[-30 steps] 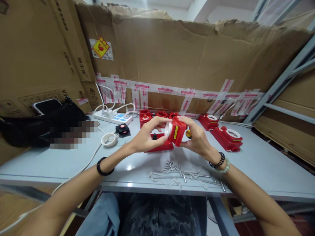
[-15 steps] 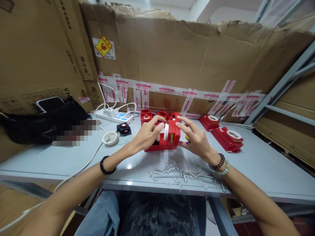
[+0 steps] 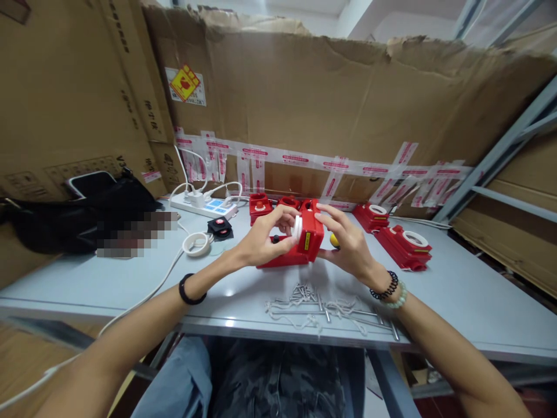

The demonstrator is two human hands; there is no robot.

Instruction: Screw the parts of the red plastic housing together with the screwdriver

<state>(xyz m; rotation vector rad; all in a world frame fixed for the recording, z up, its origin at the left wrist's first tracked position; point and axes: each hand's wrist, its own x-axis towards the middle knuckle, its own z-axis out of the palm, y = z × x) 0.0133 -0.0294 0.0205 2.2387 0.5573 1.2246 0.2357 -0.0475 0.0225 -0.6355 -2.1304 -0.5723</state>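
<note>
A red plastic housing [image 3: 311, 237] stands on its side in front of me, with a yellow label on its face. On its left side sits a white ring [image 3: 297, 228]. My left hand [image 3: 263, 240] is closed around that ring, thumb below and fingers behind. My right hand [image 3: 350, 246] grips the housing from the right, fingers on its upper edge and thumb low. Beneath my left hand a red base part [image 3: 282, 262] with a small black knob lies on the table. Part of a yellow round thing [image 3: 334, 241] shows beside my right hand.
More red housings [image 3: 404, 247] stand at right and behind my hands. Screws [image 3: 303, 292], metal rods and white cords lie near the table's front edge. At left are a loose white ring [image 3: 195, 244], black square pieces [image 3: 220, 227], a power strip [image 3: 203, 204] and a black bag [image 3: 113, 200].
My left fingers have shifted from the top of the housing to wrap the white ring. The housing is tilted a little more and moved slightly right.
</note>
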